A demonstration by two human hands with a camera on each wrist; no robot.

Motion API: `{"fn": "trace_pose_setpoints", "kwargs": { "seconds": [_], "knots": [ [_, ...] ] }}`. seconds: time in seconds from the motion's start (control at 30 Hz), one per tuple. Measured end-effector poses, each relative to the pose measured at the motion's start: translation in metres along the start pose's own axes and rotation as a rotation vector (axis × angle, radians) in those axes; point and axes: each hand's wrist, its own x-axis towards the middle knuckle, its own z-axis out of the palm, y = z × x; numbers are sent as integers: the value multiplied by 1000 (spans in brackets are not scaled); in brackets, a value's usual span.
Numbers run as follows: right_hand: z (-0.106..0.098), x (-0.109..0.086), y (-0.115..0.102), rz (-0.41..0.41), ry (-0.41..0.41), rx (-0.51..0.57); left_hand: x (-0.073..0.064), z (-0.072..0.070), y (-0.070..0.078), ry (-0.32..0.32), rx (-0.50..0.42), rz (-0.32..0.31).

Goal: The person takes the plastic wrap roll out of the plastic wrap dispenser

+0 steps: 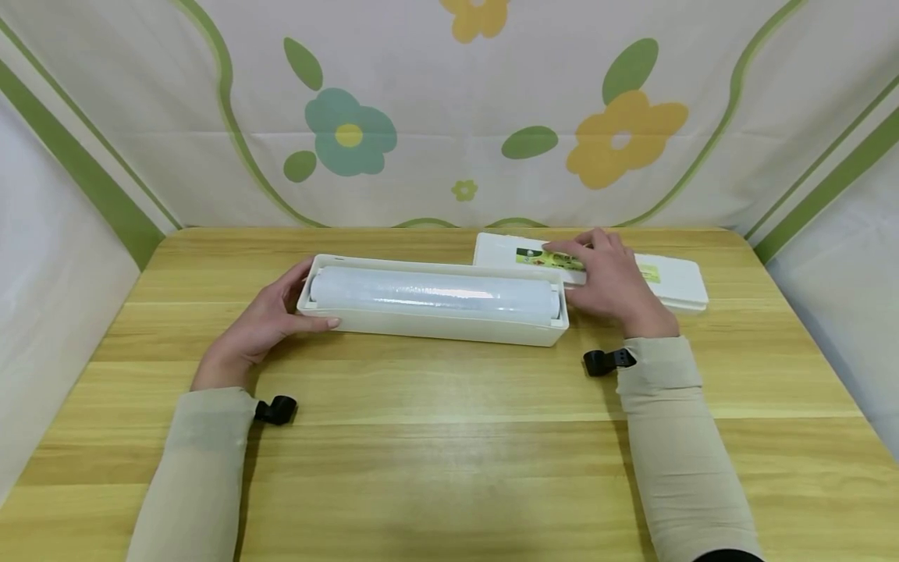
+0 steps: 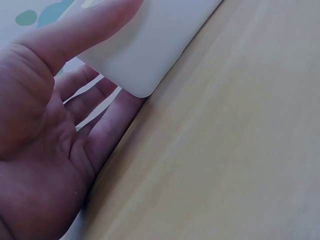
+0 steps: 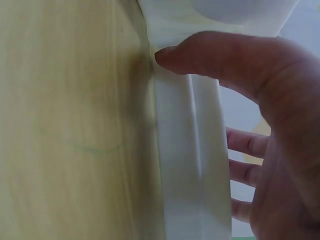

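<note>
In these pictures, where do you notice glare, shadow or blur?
Head view: bright glare streaks along the clear-looking roll, and a pale sheen on the tabletop; left wrist view: dim, bluish light, with the left hand looking dark and the wood grain soft; right wrist view: a shadow on the wood beside the white lid, grain blurred.

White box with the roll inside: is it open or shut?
Open: in the head view, the roll shows inside the uncovered box, and a white lid lies off it, gripped by the right hand.
</note>
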Motion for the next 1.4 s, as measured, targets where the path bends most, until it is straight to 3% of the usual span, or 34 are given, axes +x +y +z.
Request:
{"fn": "trace_pose_setpoints", "kwargs": {
  "seconds": [0.93, 1.17, 1.4],
  "knots": [
    [-4, -2, -6, 2, -33, -14, -1, 1, 1, 9, 12, 6],
    [-10, -1, -11, 13, -74, -38, -1, 1, 2, 6, 14, -1],
    [-21, -5, -17, -13, -65, -67, -1, 1, 2, 2, 14, -11]
  ]
}}
